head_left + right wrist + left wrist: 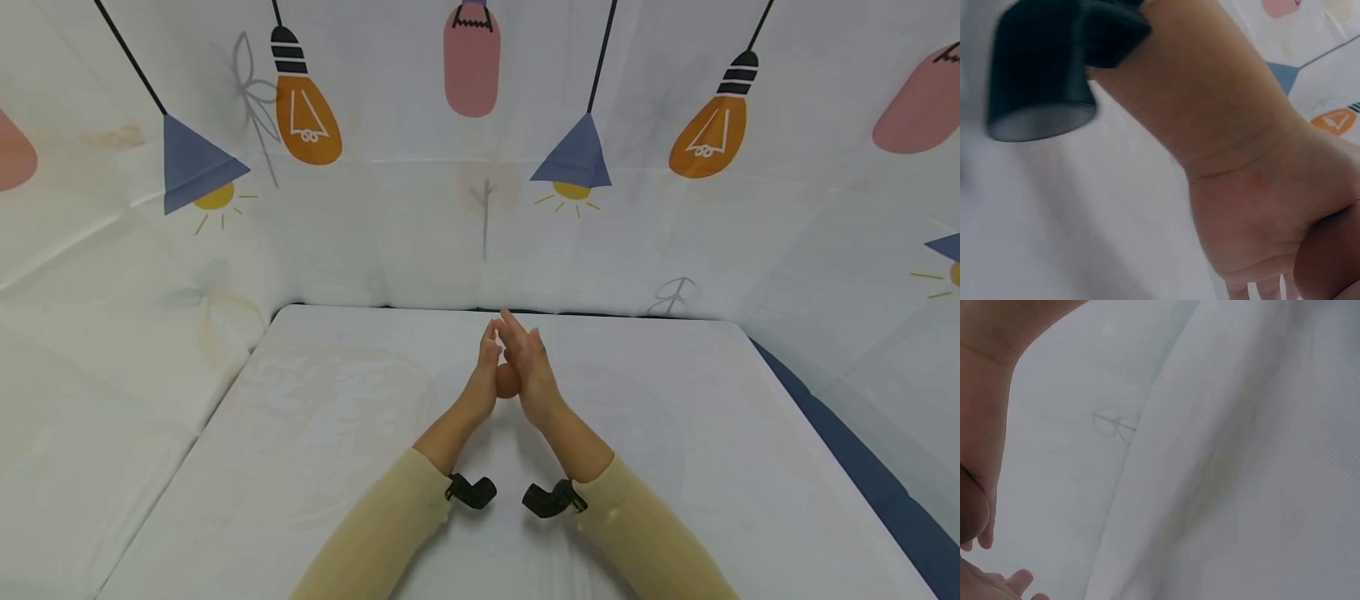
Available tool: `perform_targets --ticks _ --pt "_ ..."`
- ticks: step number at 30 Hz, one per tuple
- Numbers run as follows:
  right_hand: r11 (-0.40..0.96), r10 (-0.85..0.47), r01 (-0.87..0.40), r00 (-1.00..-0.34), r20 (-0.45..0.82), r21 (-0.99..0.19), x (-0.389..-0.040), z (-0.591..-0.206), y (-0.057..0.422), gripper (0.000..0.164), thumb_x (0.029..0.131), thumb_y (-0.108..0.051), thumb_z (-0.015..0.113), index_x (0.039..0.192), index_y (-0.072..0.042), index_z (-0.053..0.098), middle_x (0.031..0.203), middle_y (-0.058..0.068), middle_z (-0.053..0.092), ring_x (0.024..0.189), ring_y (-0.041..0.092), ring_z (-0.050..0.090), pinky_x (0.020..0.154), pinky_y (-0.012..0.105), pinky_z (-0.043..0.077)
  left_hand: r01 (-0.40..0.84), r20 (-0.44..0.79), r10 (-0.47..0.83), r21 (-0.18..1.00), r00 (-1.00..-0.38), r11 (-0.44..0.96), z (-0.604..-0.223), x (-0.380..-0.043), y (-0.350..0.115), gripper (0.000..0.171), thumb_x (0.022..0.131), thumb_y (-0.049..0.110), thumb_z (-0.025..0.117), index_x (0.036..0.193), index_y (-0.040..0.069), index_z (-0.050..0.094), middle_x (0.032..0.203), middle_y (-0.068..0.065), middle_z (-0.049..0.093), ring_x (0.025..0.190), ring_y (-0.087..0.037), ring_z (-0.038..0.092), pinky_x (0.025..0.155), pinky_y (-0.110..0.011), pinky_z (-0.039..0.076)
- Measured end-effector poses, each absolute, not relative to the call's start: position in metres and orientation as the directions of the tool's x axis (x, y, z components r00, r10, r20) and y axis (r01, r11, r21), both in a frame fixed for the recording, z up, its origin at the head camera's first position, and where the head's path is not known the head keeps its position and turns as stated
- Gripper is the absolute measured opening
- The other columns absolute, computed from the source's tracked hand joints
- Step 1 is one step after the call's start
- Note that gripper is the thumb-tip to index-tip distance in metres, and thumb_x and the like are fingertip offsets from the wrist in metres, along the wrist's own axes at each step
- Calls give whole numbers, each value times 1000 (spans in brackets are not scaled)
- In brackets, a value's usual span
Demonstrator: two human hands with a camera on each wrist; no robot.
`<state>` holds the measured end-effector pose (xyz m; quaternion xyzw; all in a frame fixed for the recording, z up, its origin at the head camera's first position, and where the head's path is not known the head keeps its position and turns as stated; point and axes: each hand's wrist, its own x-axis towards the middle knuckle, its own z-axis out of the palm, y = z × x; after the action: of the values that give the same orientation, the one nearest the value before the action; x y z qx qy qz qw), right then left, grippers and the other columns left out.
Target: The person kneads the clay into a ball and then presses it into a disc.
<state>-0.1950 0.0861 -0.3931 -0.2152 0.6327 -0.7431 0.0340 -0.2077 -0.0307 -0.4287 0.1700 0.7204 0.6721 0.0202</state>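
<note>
2 hands [480, 385] [535, 379], fingers extended, palms pressing 1 brown ball [507, 382] | 2 wrist cameras [476, 493] [549, 499] | 1 white table [345, 400]

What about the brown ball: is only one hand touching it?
No, the head view shows the brown ball held between the left hand and the right hand.

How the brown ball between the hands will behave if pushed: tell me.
The brown ball would likely roll, since its outline looks round. It may slip a little, as its surface looks smooth. It is probably light, being smaller than the right hand.
</note>
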Motion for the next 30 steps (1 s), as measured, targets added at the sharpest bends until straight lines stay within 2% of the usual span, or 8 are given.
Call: perform_targets --ticks 2,4,7,11,16,19,24,30 --pt "-209 -292 -211 -918 267 -955 -198 -391 87 87 99 -73 17 161 -12 19 164 13 22 152 23 15 121 52 4 242 225 309 970 -924 18 -429 -206 -29 79 100 69 4 162 20 -3 168 -4 0 149 -34 20 117 -61 12" --pt "-209 -267 -198 -931 251 -958 -201 -391 88 88 98 -74 19 161 -12 18 165 9 20 153 23 13 120 53 2 270 256 345 963 -903 -10 -429 -203 -28 75 101 66 3 162 21 -3 168 -5 1 149 -34 21 117 -62 13" --pt "-175 -210 -196 -950 231 -965 -205 -392 88 76 103 -63 22 161 -14 22 165 7 23 152 20 14 121 52 4 282 281 371 958 -885 -54 -429 -199 -26 71 103 62 2 162 22 0 167 -9 5 150 -32 20 118 -59 14" --pt "-73 -135 -189 -971 197 -979 -212 -396 90 61 106 -46 22 159 -15 28 162 10 28 151 21 18 121 51 7 292 301 384 953 -873 -82 -430 -196 -25 81 99 70 3 162 20 3 166 -17 9 149 -34 22 118 -58 14" --pt "-2 -122 -171 -978 169 -985 -218 -404 92 64 104 -48 27 159 -17 29 163 9 27 151 21 16 121 51 8 300 347 385 937 -855 -176 -426 -194 -26 101 90 84 11 162 14 3 166 -17 9 149 -36 21 119 -58 12" --pt "-2 -143 -161 -977 160 -987 -219 -410 91 66 103 -49 29 159 -14 28 165 7 23 152 21 13 121 51 7 304 381 382 920 -842 -248 -422 -195 -27 105 87 86 14 162 12 3 167 -13 6 151 -35 16 120 -56 8" --pt "-40 -193 -143 -970 148 -989 -213 -417 85 67 103 -49 26 160 -13 25 165 7 22 152 24 12 120 52 7 324 373 326 926 -869 -196 -421 -195 -28 101 90 83 8 162 12 3 168 -9 5 153 -29 9 120 -56 5" --pt "-60 -260 -149 -952 160 -987 -203 -418 76 62 106 -48 22 159 -16 29 165 3 21 150 33 19 119 56 13 300 319 206 946 -925 -119 -423 -198 -27 94 91 82 8 163 22 4 168 -4 2 152 -28 7 116 -64 7"
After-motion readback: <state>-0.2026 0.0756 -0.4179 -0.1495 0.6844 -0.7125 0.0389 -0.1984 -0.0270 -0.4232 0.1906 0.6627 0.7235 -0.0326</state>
